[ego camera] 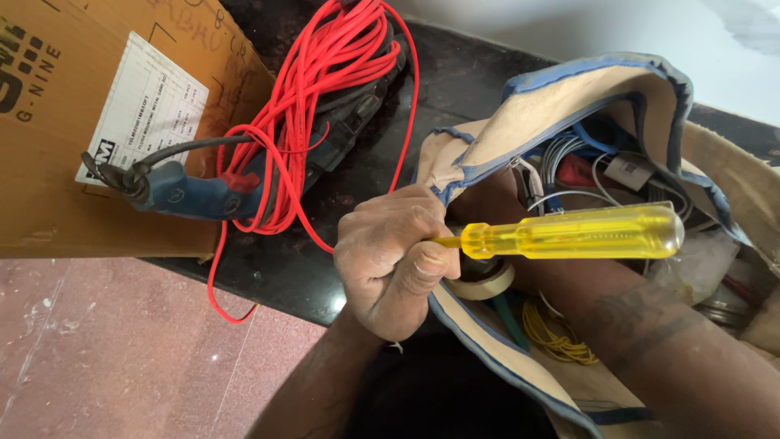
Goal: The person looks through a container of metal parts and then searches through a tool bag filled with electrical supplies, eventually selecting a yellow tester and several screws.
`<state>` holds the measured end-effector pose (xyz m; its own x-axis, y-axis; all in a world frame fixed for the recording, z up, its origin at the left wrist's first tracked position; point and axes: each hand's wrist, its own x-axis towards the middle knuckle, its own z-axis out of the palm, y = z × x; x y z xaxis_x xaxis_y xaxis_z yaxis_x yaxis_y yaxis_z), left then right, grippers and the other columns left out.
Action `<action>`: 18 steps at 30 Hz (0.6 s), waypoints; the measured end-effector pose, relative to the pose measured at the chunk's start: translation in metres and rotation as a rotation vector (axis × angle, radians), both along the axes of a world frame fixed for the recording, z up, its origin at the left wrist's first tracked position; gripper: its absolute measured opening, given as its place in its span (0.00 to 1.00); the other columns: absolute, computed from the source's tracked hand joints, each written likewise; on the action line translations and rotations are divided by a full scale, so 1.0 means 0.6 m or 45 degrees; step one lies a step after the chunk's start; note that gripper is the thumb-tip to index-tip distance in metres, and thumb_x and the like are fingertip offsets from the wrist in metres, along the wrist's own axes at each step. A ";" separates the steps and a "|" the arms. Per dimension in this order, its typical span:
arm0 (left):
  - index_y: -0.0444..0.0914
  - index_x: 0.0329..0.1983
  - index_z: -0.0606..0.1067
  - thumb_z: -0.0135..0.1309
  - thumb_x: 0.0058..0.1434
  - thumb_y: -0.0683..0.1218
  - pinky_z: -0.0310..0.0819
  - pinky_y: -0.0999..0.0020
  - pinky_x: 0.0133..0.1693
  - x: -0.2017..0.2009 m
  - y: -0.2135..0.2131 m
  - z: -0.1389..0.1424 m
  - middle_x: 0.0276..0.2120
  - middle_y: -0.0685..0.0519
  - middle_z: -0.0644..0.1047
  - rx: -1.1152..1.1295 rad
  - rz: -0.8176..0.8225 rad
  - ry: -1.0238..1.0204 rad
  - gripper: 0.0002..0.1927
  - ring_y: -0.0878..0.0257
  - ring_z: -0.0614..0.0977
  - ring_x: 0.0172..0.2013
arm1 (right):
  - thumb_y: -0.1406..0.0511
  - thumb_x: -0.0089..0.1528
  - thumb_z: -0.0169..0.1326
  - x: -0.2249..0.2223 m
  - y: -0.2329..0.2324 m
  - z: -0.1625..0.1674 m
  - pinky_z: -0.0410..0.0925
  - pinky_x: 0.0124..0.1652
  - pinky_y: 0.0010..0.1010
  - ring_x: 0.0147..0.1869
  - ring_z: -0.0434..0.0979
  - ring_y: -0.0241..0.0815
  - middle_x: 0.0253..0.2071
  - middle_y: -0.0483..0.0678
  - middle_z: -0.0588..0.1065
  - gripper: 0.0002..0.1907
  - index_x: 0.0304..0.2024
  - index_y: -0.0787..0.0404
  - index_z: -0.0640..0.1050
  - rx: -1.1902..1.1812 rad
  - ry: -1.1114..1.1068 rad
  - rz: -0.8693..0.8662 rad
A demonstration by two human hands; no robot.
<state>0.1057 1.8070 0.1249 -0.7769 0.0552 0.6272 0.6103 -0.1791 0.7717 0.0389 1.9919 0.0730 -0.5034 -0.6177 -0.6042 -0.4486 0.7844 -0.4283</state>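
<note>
Left hand (398, 256), centre of the frame: fingers clenched narrow around the shaft of a screwdriver (569, 232) and the blue-trimmed edge of a tan tool bag (561, 97); the screwdriver's clear yellow handle points toward the right edge, level across the bag's open mouth. Right forearm enters the bag from the lower right; the right hand is hidden inside, so its finger state cannot be told. Surface: dark polished stone counter (455, 73), upper centre; on it a coil of red cable (325, 89) over a blue power tool (195, 195), beside a cardboard box (49, 162) at upper left. Floor: reddish tiles (106, 349), lower left; pale wall (617, 32), upper right.
</note>
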 end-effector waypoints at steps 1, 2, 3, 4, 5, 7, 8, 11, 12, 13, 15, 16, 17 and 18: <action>0.35 0.27 0.72 0.48 0.78 0.57 0.62 0.69 0.29 0.000 0.000 -0.001 0.23 0.54 0.71 0.002 -0.003 -0.001 0.26 0.64 0.70 0.21 | 0.50 0.64 0.45 -0.001 -0.001 -0.001 0.69 0.48 0.45 0.49 0.78 0.50 0.48 0.49 0.78 0.21 0.53 0.51 0.76 0.000 0.003 0.000; 0.35 0.28 0.72 0.48 0.78 0.57 0.63 0.69 0.29 0.000 0.000 -0.002 0.23 0.54 0.71 0.005 -0.007 0.003 0.26 0.64 0.70 0.22 | 0.50 0.64 0.46 -0.002 -0.001 -0.001 0.69 0.48 0.45 0.49 0.78 0.50 0.48 0.49 0.78 0.21 0.53 0.51 0.76 0.001 0.007 -0.001; 0.35 0.28 0.72 0.48 0.78 0.57 0.63 0.69 0.29 -0.001 -0.001 -0.003 0.23 0.54 0.71 0.003 -0.010 0.004 0.26 0.64 0.70 0.22 | 0.50 0.64 0.46 -0.003 -0.002 -0.002 0.69 0.48 0.45 0.49 0.78 0.50 0.47 0.49 0.78 0.21 0.53 0.51 0.76 0.001 0.014 0.000; 0.35 0.28 0.72 0.48 0.78 0.57 0.63 0.69 0.29 -0.001 -0.001 -0.004 0.23 0.54 0.71 0.001 -0.012 0.005 0.26 0.64 0.70 0.22 | 0.50 0.64 0.46 -0.003 -0.002 -0.002 0.69 0.48 0.45 0.49 0.78 0.50 0.47 0.49 0.78 0.21 0.53 0.51 0.76 -0.002 0.016 0.000; 0.35 0.27 0.72 0.48 0.78 0.57 0.63 0.69 0.29 -0.001 -0.002 -0.004 0.23 0.54 0.71 -0.007 -0.014 -0.004 0.26 0.64 0.70 0.22 | 0.50 0.64 0.46 -0.003 -0.002 -0.002 0.69 0.48 0.45 0.49 0.78 0.50 0.47 0.49 0.78 0.21 0.53 0.51 0.76 -0.006 0.014 0.000; 0.35 0.27 0.72 0.48 0.78 0.57 0.63 0.69 0.29 -0.001 -0.002 -0.005 0.23 0.54 0.72 -0.007 -0.019 -0.010 0.26 0.65 0.71 0.22 | 0.50 0.64 0.46 -0.001 -0.001 -0.001 0.69 0.48 0.45 0.49 0.78 0.50 0.47 0.49 0.78 0.21 0.53 0.51 0.76 -0.009 0.021 -0.007; 0.35 0.28 0.73 0.48 0.78 0.57 0.64 0.69 0.29 0.000 -0.002 -0.005 0.23 0.54 0.72 -0.002 -0.018 -0.011 0.26 0.64 0.71 0.22 | 0.50 0.64 0.46 0.000 0.000 -0.001 0.69 0.48 0.45 0.49 0.78 0.50 0.47 0.49 0.78 0.21 0.53 0.51 0.76 -0.011 0.025 -0.010; 0.34 0.28 0.73 0.48 0.78 0.57 0.63 0.69 0.29 -0.001 -0.002 -0.004 0.23 0.53 0.72 -0.008 -0.014 -0.003 0.26 0.64 0.71 0.22 | 0.50 0.63 0.46 0.002 0.002 0.001 0.69 0.48 0.45 0.49 0.78 0.50 0.47 0.49 0.78 0.21 0.52 0.52 0.76 -0.019 0.038 -0.020; 0.34 0.28 0.73 0.48 0.78 0.57 0.63 0.69 0.29 0.000 -0.002 -0.004 0.23 0.53 0.71 -0.007 -0.012 -0.004 0.26 0.63 0.71 0.22 | 0.50 0.63 0.46 0.003 0.004 0.001 0.69 0.48 0.45 0.49 0.78 0.50 0.47 0.49 0.78 0.21 0.52 0.52 0.76 -0.021 0.041 -0.024; 0.34 0.28 0.73 0.48 0.78 0.57 0.63 0.69 0.29 0.000 -0.002 -0.004 0.22 0.53 0.71 -0.007 -0.011 -0.006 0.26 0.63 0.71 0.22 | 0.50 0.63 0.46 0.003 0.005 0.002 0.69 0.48 0.45 0.49 0.78 0.50 0.47 0.49 0.78 0.21 0.52 0.52 0.76 -0.023 0.045 -0.028; 0.34 0.28 0.73 0.49 0.78 0.57 0.62 0.69 0.29 0.000 -0.002 -0.004 0.21 0.52 0.71 0.000 -0.006 -0.010 0.27 0.63 0.71 0.22 | 0.50 0.63 0.46 0.003 0.008 0.003 0.69 0.48 0.45 0.49 0.78 0.50 0.47 0.49 0.78 0.21 0.52 0.52 0.76 -0.025 0.054 -0.038; 0.34 0.28 0.73 0.49 0.78 0.57 0.62 0.69 0.29 0.000 -0.002 -0.004 0.21 0.52 0.71 0.002 -0.002 -0.010 0.27 0.63 0.71 0.22 | 0.50 0.63 0.46 0.003 0.010 0.004 0.69 0.48 0.45 0.49 0.78 0.50 0.47 0.49 0.78 0.21 0.52 0.52 0.76 -0.025 0.057 -0.042; 0.34 0.27 0.73 0.49 0.78 0.57 0.62 0.69 0.29 -0.001 -0.002 -0.004 0.22 0.53 0.71 -0.001 0.006 -0.009 0.27 0.63 0.71 0.22 | 0.50 0.63 0.46 0.003 0.011 0.005 0.70 0.48 0.45 0.49 0.78 0.50 0.47 0.49 0.78 0.21 0.52 0.52 0.76 -0.023 0.058 -0.045; 0.34 0.27 0.73 0.49 0.77 0.57 0.63 0.69 0.29 -0.001 -0.002 -0.004 0.22 0.52 0.71 -0.001 0.008 -0.010 0.27 0.63 0.71 0.22 | 0.50 0.63 0.46 0.003 0.012 0.005 0.70 0.48 0.45 0.49 0.78 0.50 0.47 0.49 0.78 0.21 0.52 0.52 0.76 -0.022 0.057 -0.046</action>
